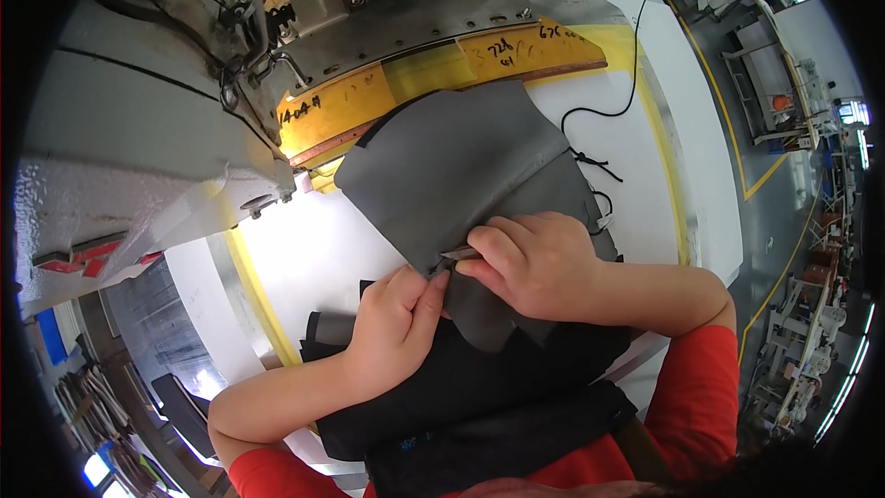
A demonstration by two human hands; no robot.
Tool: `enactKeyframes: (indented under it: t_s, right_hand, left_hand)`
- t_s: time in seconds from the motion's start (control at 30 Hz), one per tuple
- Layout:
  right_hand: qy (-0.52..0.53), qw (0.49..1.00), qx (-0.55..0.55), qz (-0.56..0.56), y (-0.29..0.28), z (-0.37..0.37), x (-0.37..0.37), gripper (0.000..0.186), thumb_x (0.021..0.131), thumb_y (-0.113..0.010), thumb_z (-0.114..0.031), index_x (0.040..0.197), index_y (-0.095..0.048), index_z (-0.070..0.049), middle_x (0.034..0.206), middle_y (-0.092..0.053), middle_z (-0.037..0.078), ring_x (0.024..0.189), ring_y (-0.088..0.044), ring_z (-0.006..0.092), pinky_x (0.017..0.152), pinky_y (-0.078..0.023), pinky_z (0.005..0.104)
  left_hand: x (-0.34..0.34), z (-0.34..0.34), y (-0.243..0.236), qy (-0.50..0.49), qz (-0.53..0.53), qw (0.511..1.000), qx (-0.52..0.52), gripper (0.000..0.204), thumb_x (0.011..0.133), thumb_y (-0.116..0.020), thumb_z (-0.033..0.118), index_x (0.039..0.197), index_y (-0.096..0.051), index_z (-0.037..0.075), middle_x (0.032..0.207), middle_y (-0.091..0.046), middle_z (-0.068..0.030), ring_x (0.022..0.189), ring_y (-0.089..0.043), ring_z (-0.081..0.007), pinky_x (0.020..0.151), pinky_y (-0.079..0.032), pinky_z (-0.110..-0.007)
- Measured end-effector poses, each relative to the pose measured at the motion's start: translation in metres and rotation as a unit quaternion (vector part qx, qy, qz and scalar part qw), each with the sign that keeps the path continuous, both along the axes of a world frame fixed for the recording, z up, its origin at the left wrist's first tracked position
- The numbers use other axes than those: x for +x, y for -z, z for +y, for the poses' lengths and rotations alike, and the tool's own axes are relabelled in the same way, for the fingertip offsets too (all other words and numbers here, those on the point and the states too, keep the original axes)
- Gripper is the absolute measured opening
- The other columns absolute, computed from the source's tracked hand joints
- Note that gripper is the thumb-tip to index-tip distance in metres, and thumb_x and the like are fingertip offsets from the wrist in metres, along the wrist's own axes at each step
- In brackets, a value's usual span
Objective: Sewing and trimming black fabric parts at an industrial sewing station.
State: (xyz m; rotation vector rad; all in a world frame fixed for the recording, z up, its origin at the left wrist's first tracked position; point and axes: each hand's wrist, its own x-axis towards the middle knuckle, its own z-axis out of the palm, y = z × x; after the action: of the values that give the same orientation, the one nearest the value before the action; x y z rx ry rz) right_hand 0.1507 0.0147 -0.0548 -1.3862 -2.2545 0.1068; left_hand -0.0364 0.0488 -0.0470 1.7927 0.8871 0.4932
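Note:
A dark grey sheet piece (pixel 442 161), smooth like leather or coated cloth, lies on the white table with a seam or fold running across it. My left hand (pixel 392 327) is closed at its lower corner, thumb and finger pinching the edge. Just right of that, my right hand (pixel 539 267) grips a small pointed metal tool (pixel 456 254), most of it hidden in the fingers. The tool's tip touches the grey piece close to my left thumb. Black cloth (pixel 498 383) lies beneath both hands, toward my body.
A metal machine head (pixel 387 0) stands at the far side, with a yellow marked bar (pixel 442 74) below it. At left is a large pale machine body (pixel 138 129). A black cord (pixel 599 113) lies on the white tabletop (pixel 627 152) at right.

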Motion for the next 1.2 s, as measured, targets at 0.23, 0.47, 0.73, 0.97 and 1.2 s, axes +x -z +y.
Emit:
enactKeyframes:
  t_s: [0.23, 0.47, 0.73, 0.97, 1.2]
  right_hand:
    - [-0.009, 1.0, -0.015, 0.018, -0.002, -0.002, 0.005, 0.031, 0.073, -0.067, -0.022, 0.09, -0.049, -0.004, 0.067, -0.055, 0.006, 0.052, -0.055, 0.0195, 0.045, -0.043, 0.029]
    - [-0.003, 1.0, 0.01, 0.006, -0.001, -0.001, 0.003, 0.032, 0.073, -0.067, -0.023, 0.09, -0.049, -0.004, 0.068, -0.055, 0.006, 0.052, -0.055, 0.0189, 0.045, -0.044, 0.0286]
    - [0.012, 0.999, 0.052, 0.001, 0.003, 0.003, -0.002, 0.024, 0.079, -0.06, -0.027, 0.084, -0.049, -0.007, 0.065, -0.05, 0.002, 0.05, -0.053, 0.0151, 0.043, -0.041, 0.0261]
    - [-0.001, 0.999, 0.015, 0.043, -0.003, 0.002, 0.009, 0.028, 0.074, -0.065, -0.023, 0.087, -0.049, -0.004, 0.067, -0.054, 0.005, 0.052, -0.055, 0.0187, 0.043, -0.043, 0.0287]
    - [-0.006, 0.999, -0.017, 0.028, -0.002, -0.001, 0.012, 0.033, 0.071, -0.069, -0.02, 0.091, -0.049, -0.003, 0.07, -0.055, 0.007, 0.053, -0.055, 0.0199, 0.045, -0.043, 0.0293]
  left_hand:
    - [-0.001, -0.001, 0.0, -0.008, -0.012, 1.0, -0.022, 0.015, 0.088, -0.048, 0.006, 0.076, -0.05, -0.003, 0.065, -0.055, -0.0147, 0.054, -0.058, -0.0238, 0.049, -0.043, -0.03]
    - [0.0, 0.0, -0.001, -0.006, -0.024, 0.999, -0.025, 0.016, 0.088, -0.048, 0.005, 0.075, -0.049, -0.004, 0.064, -0.054, -0.0147, 0.053, -0.058, -0.0236, 0.048, -0.044, -0.031]
    - [0.001, -0.001, -0.002, 0.001, -0.017, 1.0, -0.009, 0.012, 0.088, -0.047, 0.004, 0.081, -0.052, -0.004, 0.065, -0.054, -0.0143, 0.055, -0.059, -0.0231, 0.05, -0.045, -0.031]
    - [-0.005, 0.0, 0.002, -0.015, -0.051, 0.995, -0.08, 0.014, 0.09, -0.045, 0.009, 0.086, -0.053, -0.002, 0.067, -0.053, -0.0096, 0.057, -0.053, -0.0167, 0.053, -0.041, -0.028]
    - [-0.008, -0.001, 0.012, -0.034, -0.116, 0.988, -0.1, 0.013, 0.09, -0.046, 0.009, 0.091, -0.055, 0.0, 0.068, -0.046, -0.003, 0.061, -0.041, -0.0113, 0.055, -0.036, -0.024]
